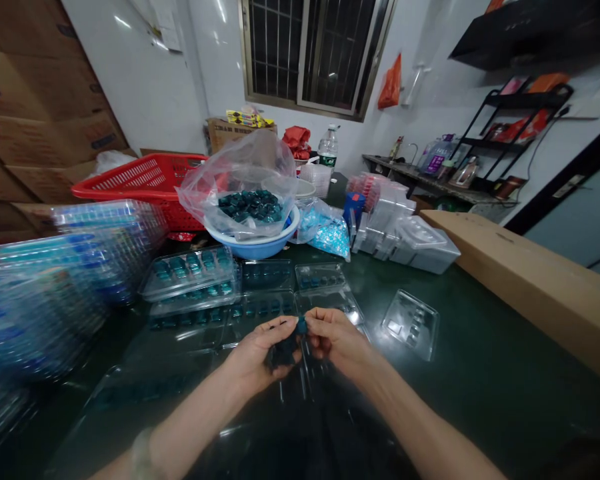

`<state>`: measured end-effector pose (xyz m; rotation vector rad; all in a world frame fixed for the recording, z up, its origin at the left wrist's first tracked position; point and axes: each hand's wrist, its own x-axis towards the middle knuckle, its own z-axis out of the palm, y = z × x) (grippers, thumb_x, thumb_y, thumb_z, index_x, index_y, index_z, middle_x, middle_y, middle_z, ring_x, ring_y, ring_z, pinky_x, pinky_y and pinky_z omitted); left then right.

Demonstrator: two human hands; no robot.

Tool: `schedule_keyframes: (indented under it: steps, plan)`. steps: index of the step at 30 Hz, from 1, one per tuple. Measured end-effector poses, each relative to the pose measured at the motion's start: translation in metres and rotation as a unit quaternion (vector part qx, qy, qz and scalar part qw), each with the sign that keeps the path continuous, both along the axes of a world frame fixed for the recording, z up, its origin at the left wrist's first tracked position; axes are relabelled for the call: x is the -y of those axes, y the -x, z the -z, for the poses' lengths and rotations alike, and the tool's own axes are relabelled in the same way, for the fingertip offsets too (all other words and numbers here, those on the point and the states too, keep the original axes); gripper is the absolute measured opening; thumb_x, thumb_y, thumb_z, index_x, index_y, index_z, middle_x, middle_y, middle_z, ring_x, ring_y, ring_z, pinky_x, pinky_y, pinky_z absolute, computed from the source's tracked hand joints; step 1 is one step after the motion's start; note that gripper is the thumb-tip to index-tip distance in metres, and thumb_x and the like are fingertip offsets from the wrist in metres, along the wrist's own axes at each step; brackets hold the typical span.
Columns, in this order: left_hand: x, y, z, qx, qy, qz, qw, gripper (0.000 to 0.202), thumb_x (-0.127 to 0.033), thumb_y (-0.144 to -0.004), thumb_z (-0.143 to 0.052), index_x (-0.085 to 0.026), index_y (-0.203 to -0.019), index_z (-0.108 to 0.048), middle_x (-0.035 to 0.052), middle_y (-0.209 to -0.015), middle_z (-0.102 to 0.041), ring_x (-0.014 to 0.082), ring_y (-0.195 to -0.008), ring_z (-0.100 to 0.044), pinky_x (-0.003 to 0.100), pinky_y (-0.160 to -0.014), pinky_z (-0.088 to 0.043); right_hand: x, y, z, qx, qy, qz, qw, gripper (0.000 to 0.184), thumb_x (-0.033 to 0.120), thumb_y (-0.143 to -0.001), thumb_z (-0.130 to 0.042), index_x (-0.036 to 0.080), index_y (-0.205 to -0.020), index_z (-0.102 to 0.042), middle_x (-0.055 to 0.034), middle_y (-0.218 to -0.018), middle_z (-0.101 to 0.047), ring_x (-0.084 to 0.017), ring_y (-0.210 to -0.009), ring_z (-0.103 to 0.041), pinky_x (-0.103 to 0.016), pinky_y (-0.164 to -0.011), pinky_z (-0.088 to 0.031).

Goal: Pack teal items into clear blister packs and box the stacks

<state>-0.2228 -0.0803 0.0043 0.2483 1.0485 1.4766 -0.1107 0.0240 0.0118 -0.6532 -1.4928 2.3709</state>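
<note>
My left hand [261, 353] is cupped and closed around a small pile of dark teal pieces [284, 352]. My right hand [336, 339] pinches one small teal piece [301, 325] between thumb and fingers, touching the left hand's fingertips. Both hands hover over clear plastic blister trays [275, 307] lying on the dark green table [480, 373]; some tray pockets hold teal pieces. An empty clear tray [411, 322] lies to the right of my hands.
A blue bowl [254, 243] with a plastic bag of teal pieces stands behind the trays, beside a red basket [145, 183]. Stacks of filled trays [55, 280] rise at left. More clear packaging [405, 237] and a long cardboard box [540, 280] lie at right.
</note>
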Motion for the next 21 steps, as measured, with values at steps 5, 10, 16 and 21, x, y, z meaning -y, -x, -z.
schedule_keyframes:
  steps: [5, 10, 16, 21]
  plan:
    - [0.0, -0.007, 0.006, 0.012, 0.006, -0.054, 0.998, 0.02, -0.028, -0.067, -0.068, -0.017, -0.079, -0.056, 0.0, -0.067, -0.056, 0.0112, -0.052, -0.057, 0.015, -0.034, -0.028, -0.003, 0.003, 0.003, -0.02, 0.122, -0.03, 0.992, 0.015, 0.022, -0.057, -0.064, 0.012, -0.063, -0.056, 0.0001, -0.056, -0.051, -0.006, -0.045, -0.037, -0.018, -0.039, -0.021]
    - [-0.001, -0.013, 0.004, 0.0, 0.009, -0.078, 0.997, 0.028, -0.026, -0.066, -0.069, -0.02, -0.089, -0.057, -0.0002, -0.069, -0.059, 0.0106, -0.05, -0.056, 0.015, -0.034, -0.025, -0.004, 0.005, 0.009, 0.017, 0.186, -0.004, 0.982, 0.012, 0.019, -0.058, -0.062, 0.012, -0.062, -0.053, 0.0019, -0.056, -0.049, -0.005, -0.044, -0.036, -0.018, -0.039, -0.021]
    - [-0.002, -0.016, 0.004, -0.062, 0.007, -0.078, 0.995, 0.027, -0.029, -0.062, -0.071, -0.021, -0.081, -0.053, -0.0021, -0.06, -0.058, 0.0101, -0.048, -0.054, 0.015, -0.034, -0.025, 0.003, 0.006, 0.01, 0.041, 0.192, 0.017, 0.98, 0.01, 0.017, -0.058, -0.057, 0.013, -0.058, -0.048, 0.0046, -0.052, -0.042, -0.005, -0.042, -0.036, -0.018, -0.038, -0.019]
    - [-0.004, -0.019, 0.005, -0.101, 0.019, -0.108, 0.989, 0.027, -0.033, -0.063, -0.07, -0.019, -0.08, -0.055, -0.0019, -0.058, -0.058, 0.0092, -0.046, -0.052, 0.015, -0.033, -0.026, 0.009, 0.009, 0.011, 0.055, 0.175, 0.033, 0.982, 0.007, 0.015, -0.057, -0.053, 0.014, -0.056, -0.046, 0.0053, -0.05, -0.039, -0.005, -0.041, -0.035, -0.019, -0.037, -0.019]
